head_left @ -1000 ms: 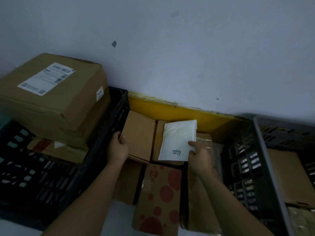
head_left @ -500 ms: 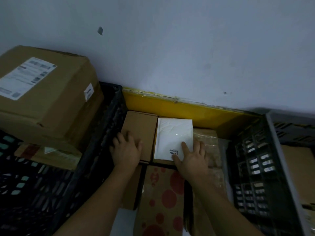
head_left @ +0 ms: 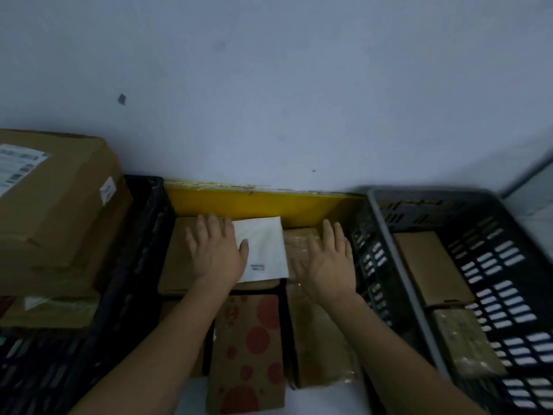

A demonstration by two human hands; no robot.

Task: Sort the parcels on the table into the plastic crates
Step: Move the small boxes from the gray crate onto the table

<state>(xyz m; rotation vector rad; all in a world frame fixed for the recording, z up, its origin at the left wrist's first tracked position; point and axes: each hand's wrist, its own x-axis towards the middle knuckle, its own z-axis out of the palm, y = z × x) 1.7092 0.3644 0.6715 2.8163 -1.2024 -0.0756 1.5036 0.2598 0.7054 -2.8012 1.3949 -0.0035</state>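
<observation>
Left hand (head_left: 217, 254) slid onto white mailer (head_left: 263, 248), right hand (head_left: 327, 260) moved off to wrapped parcel (head_left: 299, 244); both flat, fingers spread. We count two crates (head_left: 386, 235).

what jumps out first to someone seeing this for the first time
The white padded envelope stands out, lying on brown boxes at the centre, just before a yellow board at the wall. The left hand lies flat beside it, the right hand on a plastic-wrapped parcel. A red-spotted box sits nearer.
</observation>
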